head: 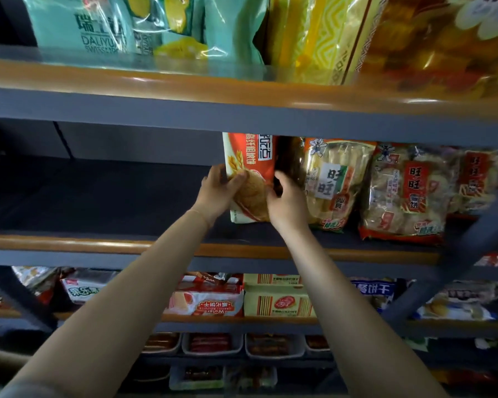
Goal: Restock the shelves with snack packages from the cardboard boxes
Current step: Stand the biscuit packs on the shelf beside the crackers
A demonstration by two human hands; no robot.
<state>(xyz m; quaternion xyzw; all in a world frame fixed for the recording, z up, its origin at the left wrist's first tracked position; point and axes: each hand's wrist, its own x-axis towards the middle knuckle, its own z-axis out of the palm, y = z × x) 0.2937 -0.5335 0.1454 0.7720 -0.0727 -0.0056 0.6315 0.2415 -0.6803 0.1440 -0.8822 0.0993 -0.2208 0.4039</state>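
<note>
1. Both hands are on the orange biscuit pack (250, 179), which stands upright on the middle shelf (98, 242), just left of the clear rice cracker bag (332, 185).
2. Left hand (217, 193): fingers curled round the pack's left edge, thumb on the front face. It's a closed hold on the pack.
3. Right hand (285, 202): pressed against the pack's lower right side, fingertips tucked into the gap toward the cracker bag. It's wrapped on the pack too; I can't tell how firm that hold is.
4. My read: this is the seating step, with the pack on the shelf but not yet squared up.
5. To do it well, I'd keep the base flat on the shelf board and slide, not lift. The pack is tall and looks likely to tip.
6. Push it right until it touches the cracker bag, so the neighbour props it up.
7. Turn the printed face square to the aisle, in line with the second rice cracker bag (406, 193).
8. Release the right hand first, as it's wedged in the gap; the left steadies until the pack stands alone.
9. The shelf to the left of the pack is bare, so there's room for more. No cardboard boxes are in view.
</note>
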